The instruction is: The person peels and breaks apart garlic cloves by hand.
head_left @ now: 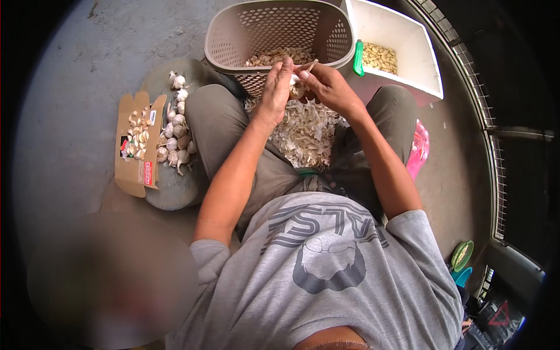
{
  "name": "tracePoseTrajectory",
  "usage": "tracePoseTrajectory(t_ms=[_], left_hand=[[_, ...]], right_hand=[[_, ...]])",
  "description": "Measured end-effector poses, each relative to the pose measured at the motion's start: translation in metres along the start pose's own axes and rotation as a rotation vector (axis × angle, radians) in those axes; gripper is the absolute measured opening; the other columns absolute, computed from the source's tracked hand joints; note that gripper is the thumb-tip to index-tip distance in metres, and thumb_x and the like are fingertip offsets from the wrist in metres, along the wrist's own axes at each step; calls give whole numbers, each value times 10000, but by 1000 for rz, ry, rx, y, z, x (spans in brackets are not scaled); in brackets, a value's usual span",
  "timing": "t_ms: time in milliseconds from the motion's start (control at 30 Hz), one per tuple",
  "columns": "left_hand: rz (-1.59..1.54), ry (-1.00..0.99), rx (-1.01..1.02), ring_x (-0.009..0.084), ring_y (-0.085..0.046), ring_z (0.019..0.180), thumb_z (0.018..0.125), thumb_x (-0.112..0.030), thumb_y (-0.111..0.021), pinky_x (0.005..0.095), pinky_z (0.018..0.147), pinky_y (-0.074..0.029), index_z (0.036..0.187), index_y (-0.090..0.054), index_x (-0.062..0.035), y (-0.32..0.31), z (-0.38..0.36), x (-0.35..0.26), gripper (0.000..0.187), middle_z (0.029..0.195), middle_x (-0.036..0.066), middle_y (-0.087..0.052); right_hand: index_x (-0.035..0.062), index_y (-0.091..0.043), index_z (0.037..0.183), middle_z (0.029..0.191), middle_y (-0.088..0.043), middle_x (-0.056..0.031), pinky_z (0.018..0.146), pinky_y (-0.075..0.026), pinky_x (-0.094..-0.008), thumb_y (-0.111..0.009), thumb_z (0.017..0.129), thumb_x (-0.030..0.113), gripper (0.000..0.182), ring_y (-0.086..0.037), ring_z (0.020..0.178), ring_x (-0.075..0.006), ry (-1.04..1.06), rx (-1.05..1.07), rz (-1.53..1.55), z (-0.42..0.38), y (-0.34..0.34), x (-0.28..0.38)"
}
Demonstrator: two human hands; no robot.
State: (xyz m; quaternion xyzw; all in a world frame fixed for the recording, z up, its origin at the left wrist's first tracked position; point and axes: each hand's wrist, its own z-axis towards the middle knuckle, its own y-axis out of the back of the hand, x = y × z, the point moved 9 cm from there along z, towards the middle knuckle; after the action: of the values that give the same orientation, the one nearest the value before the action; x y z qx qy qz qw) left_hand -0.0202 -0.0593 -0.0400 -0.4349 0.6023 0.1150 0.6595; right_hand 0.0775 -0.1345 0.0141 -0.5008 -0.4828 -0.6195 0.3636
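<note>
Between my two hands is a garlic bulb [295, 88], partly covered by fingers, with a dry stem pointing up. My left hand [276, 92] grips it from the left side, fingers upright. Bent around its right side and stem are the fingers of my right hand [328, 87]. Loose garlic skins [306, 137] are heaped below, between my legs. Just beyond my hands stands a taupe perforated basket [224, 41] with garlic pieces at its bottom. A bright green object, perhaps a handle [358, 58], rests at the near edge of a white box [429, 64].
Peeled cloves [379, 58] lie in the white box. To my left, whole garlic bulbs [178, 128] sit on a grey rounded surface [166, 192], beside an open cardboard box [125, 169] holding cloves. A pink bag [418, 150] lies by my right leg. Green bowl [462, 255] at lower right.
</note>
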Motion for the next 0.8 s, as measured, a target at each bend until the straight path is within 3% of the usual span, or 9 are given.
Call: tracePoseTrajectory(t_ms=[100, 200, 233, 367, 500, 600, 633, 733, 800], left_hand=[[4, 5, 52, 90, -611, 826, 1052, -434, -564, 292, 674, -565, 1110, -612, -61, -13, -4, -3, 381, 962, 10, -620], [29, 39, 90, 67, -585, 762, 1046, -371, -597, 262, 677, -578, 1111, -613, -50, -13, -8, 0, 328, 919, -6, -613], [49, 24, 82, 66, -585, 748, 1045, -355, -602, 257, 679, -581, 1107, -614, -47, -12, -8, -1, 314, 912, -4, -617], [25, -118, 47, 71, -582, 695, 1037, -290, -628, 241, 629, -539, 1012, -660, -26, 6, 8, 4, 267, 871, 8, -644], [-56, -51, -92, 83, -606, 729, 1040, -317, -623, 250, 599, -502, 974, -688, -19, 17, 9, 10, 312, 853, 4, -656], [-115, -3, -149, 63, -539, 675, 1048, -339, -611, 234, 620, -457, 934, -676, -34, 14, 2, 5, 332, 792, -15, -628], [-104, 59, -172, 73, -569, 745, 1031, -376, -632, 246, 677, -485, 971, -687, -31, 10, -3, 4, 355, 846, -3, -644], [-45, -27, 20, 118, -660, 838, 1024, -379, -631, 319, 684, -599, 1102, -672, -37, -9, 4, 5, 353, 991, 33, -690], [-67, -36, 21, 130, -664, 849, 1035, -262, -621, 308, 683, -576, 1112, -662, -38, -6, 4, 9, 240, 999, 47, -696]], right_hand=[[-50, -617, 842, 622, -501, -47, 547, -407, -338, -652, 1020, 272, 369, -436, 629, -96, 53, -145, -75, 10, 5, -14], [-49, -604, 836, 627, -499, -72, 550, -409, -354, -663, 1007, 242, 343, -439, 625, -106, 37, -225, -64, 17, 16, -17], [-52, -578, 840, 633, -511, -139, 560, -417, -384, -656, 993, 188, 295, -453, 596, -168, 64, -229, -151, 19, 17, -14], [-48, -517, 841, 687, -532, -241, 593, -428, -442, -639, 968, 122, 245, -460, 598, -339, 199, -213, -285, 20, 9, 9], [-48, -501, 856, 733, -535, -240, 617, -437, -431, -637, 970, 105, 234, -463, 627, -339, 217, -193, -322, 14, -13, 16], [-44, -490, 845, 740, -545, -240, 619, -437, -441, -628, 979, 107, 244, -465, 629, -364, 162, -268, -199, 14, -4, 7], [-38, -486, 853, 759, -559, -250, 626, -438, -467, -620, 988, 122, 248, -506, 653, -410, 149, -262, -200, 16, -1, 1], [-35, -479, 862, 793, -570, -263, 638, -439, -486, -618, 991, 135, 254, -544, 703, -451, 159, -318, -297, 19, 11, -5], [-27, -476, 861, 813, -569, -265, 648, -437, -492, -620, 983, 131, 246, -557, 734, -458, 182, -315, -322, 19, 11, -6]])
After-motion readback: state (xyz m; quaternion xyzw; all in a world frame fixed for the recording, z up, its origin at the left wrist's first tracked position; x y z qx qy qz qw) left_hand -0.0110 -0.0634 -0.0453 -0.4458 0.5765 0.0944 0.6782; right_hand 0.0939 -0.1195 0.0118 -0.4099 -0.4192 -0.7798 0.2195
